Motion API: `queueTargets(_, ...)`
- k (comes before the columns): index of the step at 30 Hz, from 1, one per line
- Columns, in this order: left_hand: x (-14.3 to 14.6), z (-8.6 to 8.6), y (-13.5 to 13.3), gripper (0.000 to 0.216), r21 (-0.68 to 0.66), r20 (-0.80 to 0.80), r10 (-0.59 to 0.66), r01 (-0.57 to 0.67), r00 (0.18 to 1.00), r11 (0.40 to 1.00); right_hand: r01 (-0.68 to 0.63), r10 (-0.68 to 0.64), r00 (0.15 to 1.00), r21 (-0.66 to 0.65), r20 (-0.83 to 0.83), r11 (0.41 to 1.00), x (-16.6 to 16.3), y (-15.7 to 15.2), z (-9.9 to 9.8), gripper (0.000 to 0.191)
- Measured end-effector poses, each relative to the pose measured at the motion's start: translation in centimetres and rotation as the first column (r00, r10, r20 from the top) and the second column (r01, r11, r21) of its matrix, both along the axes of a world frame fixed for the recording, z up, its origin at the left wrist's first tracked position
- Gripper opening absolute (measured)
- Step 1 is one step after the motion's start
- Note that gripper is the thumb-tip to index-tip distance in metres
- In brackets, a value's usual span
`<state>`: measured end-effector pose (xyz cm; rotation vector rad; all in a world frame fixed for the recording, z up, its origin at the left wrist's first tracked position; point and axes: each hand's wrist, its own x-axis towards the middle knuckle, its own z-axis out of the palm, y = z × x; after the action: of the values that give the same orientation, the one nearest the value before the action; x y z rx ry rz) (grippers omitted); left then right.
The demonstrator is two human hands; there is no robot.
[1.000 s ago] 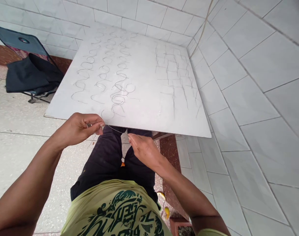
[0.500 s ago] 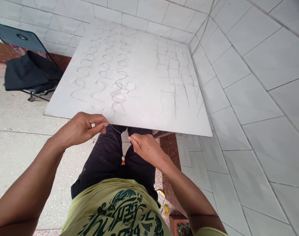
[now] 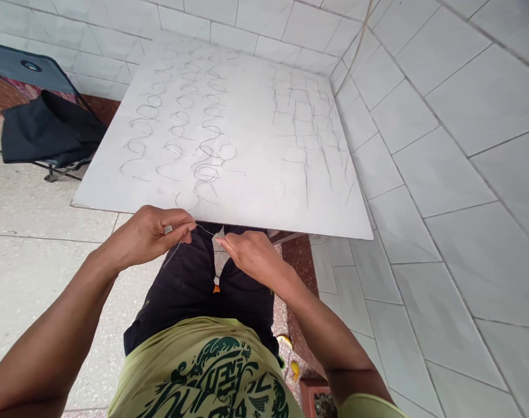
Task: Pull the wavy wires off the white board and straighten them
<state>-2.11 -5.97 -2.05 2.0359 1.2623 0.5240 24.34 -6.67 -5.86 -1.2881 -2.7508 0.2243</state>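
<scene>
My left hand [image 3: 157, 237] pinches a thin wire [image 3: 205, 230] between thumb and fingertips, just off the front edge of a white board [image 3: 259, 191]. The wire runs across to my right hand [image 3: 256, 255], whose thumb and forefinger are closed on its other side. A loose tail hangs below my left fingers over the dark trousers. On the board's left half lie rows of curled, looped wires [image 3: 206, 172]. Over on the right half, several wavy strands [image 3: 306, 174] cross in a loose grid.
White tiled walls [image 3: 447, 162] border the board at the back and right. At the left stands a folding chair [image 3: 50, 75] with a dark cloth [image 3: 50, 128] on it. A cable [image 3: 355, 49] hangs in the corner. Something yellow [image 3: 294, 369] lies on the floor below.
My right hand has moved left, nearer my left hand, so the wire span between them is shorter. A tail of wire now shows below my left hand.
</scene>
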Motion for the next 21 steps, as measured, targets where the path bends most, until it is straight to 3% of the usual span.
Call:
queueTargets(7,0.4,0.2,-0.4,0.032,-0.013,-0.026,-0.025,0.025,0.999,1.0,-0.058,0.057,0.998,-0.13,-0.014,0.99,-0.4,-0.3,1.3,0.055)
queueTargets(10,0.7,0.1,-0.2,0.032,-0.012,-0.03,-0.075,0.074,0.997,0.997,-0.015,0.016,1.0,-0.097,0.009,0.995,-0.9,0.0,1.6,0.057)
queueTargets(16,1.1,-0.3,-0.1,0.032,0.046,-0.024,-0.114,0.115,0.993,0.992,0.062,-0.062,0.998,0.001,0.004,0.998,-2.0,0.2,0.1,0.063)
queueTargets(21,0.6,0.1,0.3,0.032,-0.023,0.005,-0.043,0.043,0.999,0.999,-0.025,-0.003,0.989,-0.185,-0.149,0.982,0.0,0.6,0.6,0.049)
